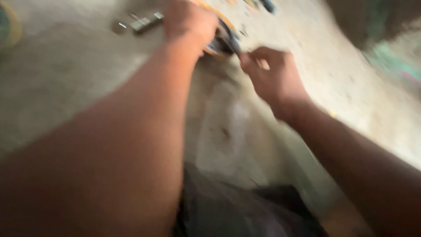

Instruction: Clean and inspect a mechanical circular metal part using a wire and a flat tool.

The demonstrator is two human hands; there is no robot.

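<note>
Head view, heavy motion blur throughout. Nearest to the camera I see a dark cloth (pixel 245 210) at the bottom edge, probably the person's clothing, with both bare forearms running up from it. The left forearm fills the lower left; the right comes in from the lower right.

Right hand (pixel 274 77): curled closed, thumb and fingers pinched together at its upper left side, knuckles up. Whatever it pinches is too small and smeared for me to identify; the pinch sits just beside the round object.

Left hand (pixel 189 22): farther up, closed over the round object (pixel 224 38), which shows a yellow-orange rim and a dark middle. The hand covers its left part. The object lies on the pale, dusty floor (pixel 70 83) between the two hands.

Beyond, left of the left hand: a small greyish metal piece (pixel 144 23) lying on the floor, apart from the hand. Top edge: a few small coloured bits, unreadable. Far right: a blurred green patch (pixel 388 59).
</note>
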